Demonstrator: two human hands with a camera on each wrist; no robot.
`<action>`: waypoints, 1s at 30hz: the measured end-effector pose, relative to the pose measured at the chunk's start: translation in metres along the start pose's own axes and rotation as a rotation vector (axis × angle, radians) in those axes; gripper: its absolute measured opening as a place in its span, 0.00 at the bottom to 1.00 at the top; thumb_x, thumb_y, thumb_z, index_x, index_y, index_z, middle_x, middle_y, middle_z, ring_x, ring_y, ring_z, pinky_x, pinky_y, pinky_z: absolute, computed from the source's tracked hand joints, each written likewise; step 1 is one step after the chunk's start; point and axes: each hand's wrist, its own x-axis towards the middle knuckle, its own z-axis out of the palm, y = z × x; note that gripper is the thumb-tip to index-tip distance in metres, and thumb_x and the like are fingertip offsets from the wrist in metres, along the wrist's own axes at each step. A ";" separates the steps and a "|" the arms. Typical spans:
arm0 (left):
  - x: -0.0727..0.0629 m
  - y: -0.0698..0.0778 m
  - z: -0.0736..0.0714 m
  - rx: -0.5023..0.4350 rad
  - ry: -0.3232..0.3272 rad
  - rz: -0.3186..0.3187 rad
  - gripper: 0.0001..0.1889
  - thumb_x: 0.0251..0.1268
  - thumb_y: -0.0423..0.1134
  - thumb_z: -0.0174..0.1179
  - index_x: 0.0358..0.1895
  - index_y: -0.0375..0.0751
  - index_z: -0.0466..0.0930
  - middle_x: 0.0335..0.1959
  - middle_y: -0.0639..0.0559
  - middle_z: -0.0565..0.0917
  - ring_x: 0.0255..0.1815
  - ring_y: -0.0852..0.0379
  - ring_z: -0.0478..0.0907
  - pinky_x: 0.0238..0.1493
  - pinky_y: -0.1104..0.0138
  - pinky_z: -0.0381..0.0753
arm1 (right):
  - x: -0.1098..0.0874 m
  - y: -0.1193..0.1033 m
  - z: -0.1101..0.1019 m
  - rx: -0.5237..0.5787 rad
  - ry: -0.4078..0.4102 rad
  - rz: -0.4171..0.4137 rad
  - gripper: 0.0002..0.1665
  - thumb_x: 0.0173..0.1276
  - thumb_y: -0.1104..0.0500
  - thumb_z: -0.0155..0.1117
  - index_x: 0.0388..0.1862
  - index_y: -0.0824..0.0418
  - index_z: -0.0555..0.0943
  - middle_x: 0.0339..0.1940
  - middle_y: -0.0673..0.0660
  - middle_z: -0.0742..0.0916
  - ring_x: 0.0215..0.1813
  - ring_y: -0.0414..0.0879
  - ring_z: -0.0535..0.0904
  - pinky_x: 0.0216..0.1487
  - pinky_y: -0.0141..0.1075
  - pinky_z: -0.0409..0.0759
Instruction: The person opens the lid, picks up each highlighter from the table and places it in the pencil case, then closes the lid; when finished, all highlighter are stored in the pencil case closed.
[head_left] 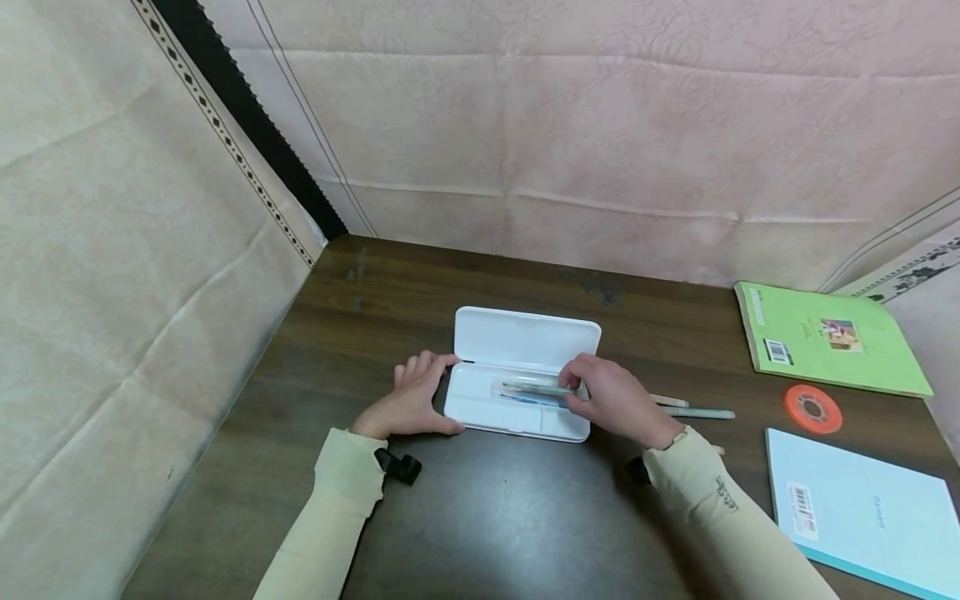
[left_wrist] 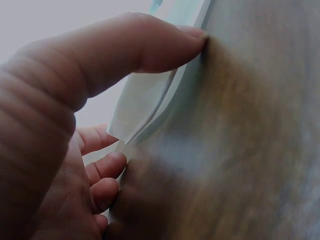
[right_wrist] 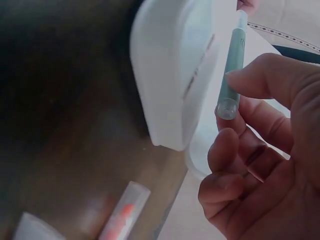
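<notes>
A white pencil case [head_left: 472,400] lies on the table with its lid [head_left: 525,336] raised at the back. My left hand [head_left: 411,402] holds the case's left end, thumb at the front edge and fingers near the hinge. Between thumb and fingers, my right hand [head_left: 618,402] pinches a pale green pen [right_wrist: 234,60] over the right part of the case. Below that pen, a darker bluish pen [head_left: 528,401] lies inside. In the left wrist view, the thumb [left_wrist: 145,45] presses against the case's side.
Right of the case, a pinkish pen [head_left: 670,401] and a grey-green pen [head_left: 705,413] lie on the brown table [head_left: 480,508]. Further right are an orange disc [head_left: 795,406], a green book [head_left: 873,362] and a light blue notebook [head_left: 862,500]. Pale cloth [head_left: 570,150] hangs behind.
</notes>
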 end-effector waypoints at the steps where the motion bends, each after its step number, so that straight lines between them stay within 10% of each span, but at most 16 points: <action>1: 0.000 0.000 0.000 -0.002 -0.001 0.000 0.52 0.41 0.57 0.76 0.72 0.47 0.59 0.56 0.46 0.67 0.52 0.50 0.59 0.50 0.56 0.51 | 0.000 0.000 0.001 0.001 -0.001 0.001 0.05 0.62 0.62 0.67 0.37 0.56 0.83 0.35 0.50 0.82 0.34 0.42 0.75 0.38 0.36 0.77; 30: 0.001 -0.002 0.001 -0.001 -0.001 0.003 0.52 0.41 0.57 0.76 0.71 0.46 0.59 0.56 0.45 0.67 0.52 0.49 0.59 0.49 0.55 0.50 | -0.016 0.003 -0.026 0.198 0.046 0.073 0.09 0.64 0.60 0.69 0.44 0.56 0.83 0.34 0.47 0.82 0.35 0.43 0.75 0.36 0.32 0.77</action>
